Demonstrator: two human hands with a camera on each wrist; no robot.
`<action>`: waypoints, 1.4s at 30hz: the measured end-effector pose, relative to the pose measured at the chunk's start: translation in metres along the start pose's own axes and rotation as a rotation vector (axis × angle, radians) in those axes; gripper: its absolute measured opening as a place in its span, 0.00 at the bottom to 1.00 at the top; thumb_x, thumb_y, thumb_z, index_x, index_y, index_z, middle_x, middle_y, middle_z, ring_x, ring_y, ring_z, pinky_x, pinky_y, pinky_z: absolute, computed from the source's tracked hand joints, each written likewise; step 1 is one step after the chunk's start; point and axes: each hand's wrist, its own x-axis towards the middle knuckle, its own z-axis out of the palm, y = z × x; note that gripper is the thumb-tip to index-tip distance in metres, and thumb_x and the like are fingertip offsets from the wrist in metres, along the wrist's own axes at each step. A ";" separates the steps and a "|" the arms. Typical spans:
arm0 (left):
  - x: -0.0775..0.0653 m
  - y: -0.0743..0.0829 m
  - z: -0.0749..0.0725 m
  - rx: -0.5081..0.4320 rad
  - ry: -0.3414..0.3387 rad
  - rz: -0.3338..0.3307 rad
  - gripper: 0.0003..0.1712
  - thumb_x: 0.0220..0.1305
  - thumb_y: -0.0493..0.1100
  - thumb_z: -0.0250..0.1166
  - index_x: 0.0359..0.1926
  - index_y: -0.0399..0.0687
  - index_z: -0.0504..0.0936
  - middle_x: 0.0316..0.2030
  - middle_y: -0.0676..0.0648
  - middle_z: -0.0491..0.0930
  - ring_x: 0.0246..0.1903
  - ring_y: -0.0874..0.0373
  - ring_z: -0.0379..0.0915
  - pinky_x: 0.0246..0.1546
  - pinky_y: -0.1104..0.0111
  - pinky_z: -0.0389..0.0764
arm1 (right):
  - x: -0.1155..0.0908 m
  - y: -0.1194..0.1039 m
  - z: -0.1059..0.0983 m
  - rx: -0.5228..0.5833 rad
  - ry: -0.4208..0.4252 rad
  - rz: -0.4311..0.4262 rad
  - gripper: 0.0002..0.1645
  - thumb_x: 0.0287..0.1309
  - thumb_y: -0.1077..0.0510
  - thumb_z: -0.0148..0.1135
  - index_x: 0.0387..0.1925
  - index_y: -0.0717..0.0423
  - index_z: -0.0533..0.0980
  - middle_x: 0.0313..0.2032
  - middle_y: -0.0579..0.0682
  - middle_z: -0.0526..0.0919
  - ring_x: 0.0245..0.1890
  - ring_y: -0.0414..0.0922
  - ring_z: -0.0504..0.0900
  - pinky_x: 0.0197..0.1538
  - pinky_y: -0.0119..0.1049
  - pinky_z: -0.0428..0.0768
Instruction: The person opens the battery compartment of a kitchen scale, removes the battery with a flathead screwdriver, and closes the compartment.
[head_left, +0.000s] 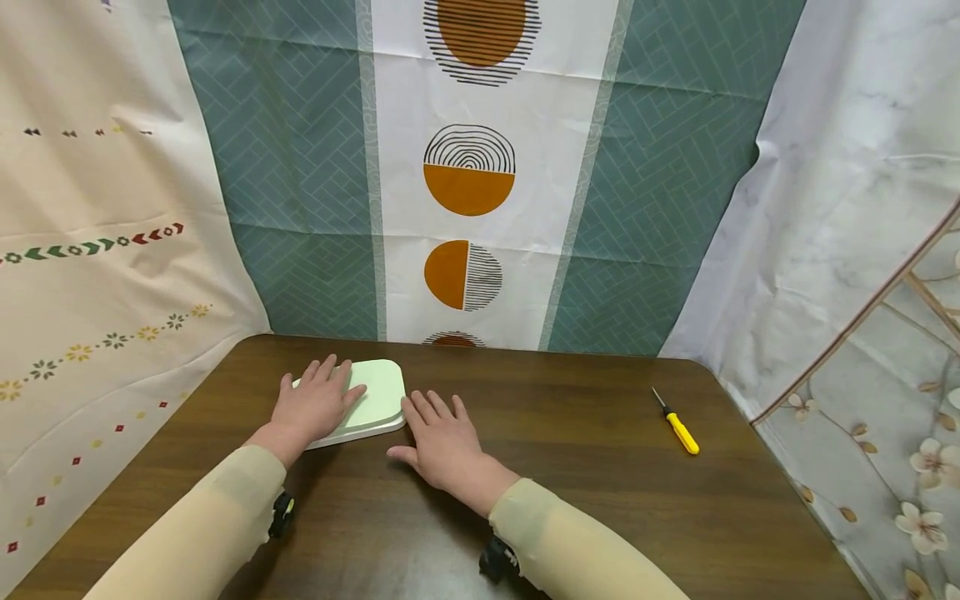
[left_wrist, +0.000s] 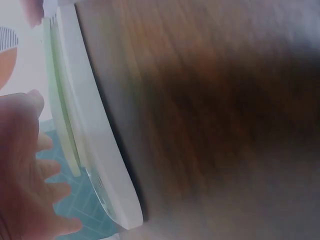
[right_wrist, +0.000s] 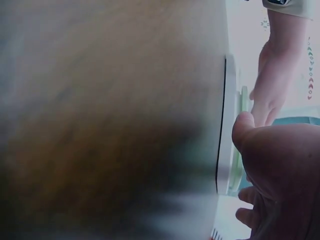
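A flat device that looks like a kitchen scale, with a pale green rounded top plate over a white base, lies at the left of the table. My left hand is spread over the left part of the plate, fingers extended; whether the palm bears on it I cannot tell. Beside the right edge is my right hand, its fingers straight and the fingertips at or near the base's corner. Neither hand grips anything. The left hand covers part of the plate.
On the right side of the brown wooden table lies a screwdriver with a yellow handle, its tip pointing to the back. Patterned cloths hang behind the table and along both sides.
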 end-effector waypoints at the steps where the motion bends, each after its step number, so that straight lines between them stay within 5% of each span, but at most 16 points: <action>1: 0.000 -0.002 0.001 -0.003 -0.002 -0.004 0.42 0.87 0.61 0.54 0.82 0.33 0.65 0.80 0.24 0.61 0.78 0.23 0.57 0.72 0.21 0.57 | 0.001 -0.001 0.000 -0.003 0.001 -0.005 0.53 0.77 0.20 0.45 0.89 0.44 0.57 0.86 0.47 0.60 0.85 0.50 0.59 0.83 0.59 0.59; 15: 0.003 -0.019 0.007 -0.040 -0.059 -0.025 0.44 0.87 0.64 0.52 0.83 0.33 0.62 0.79 0.23 0.63 0.77 0.21 0.57 0.70 0.18 0.54 | 0.007 -0.008 0.004 -0.027 -0.019 -0.034 0.54 0.76 0.18 0.41 0.89 0.41 0.57 0.86 0.47 0.60 0.85 0.49 0.59 0.82 0.58 0.62; 25: 0.001 -0.017 0.004 -0.064 -0.078 -0.037 0.44 0.87 0.63 0.53 0.82 0.30 0.63 0.77 0.23 0.66 0.74 0.23 0.65 0.69 0.18 0.55 | 0.006 -0.010 -0.004 -0.065 -0.006 -0.049 0.52 0.76 0.19 0.44 0.87 0.44 0.63 0.83 0.49 0.66 0.83 0.50 0.63 0.81 0.57 0.64; 42: -0.001 -0.019 -0.002 -0.118 -0.089 -0.006 0.46 0.84 0.66 0.56 0.81 0.33 0.67 0.76 0.25 0.68 0.74 0.19 0.62 0.69 0.18 0.54 | -0.001 -0.009 -0.021 -0.081 -0.005 -0.065 0.49 0.78 0.22 0.48 0.85 0.46 0.67 0.79 0.48 0.73 0.81 0.50 0.67 0.81 0.57 0.65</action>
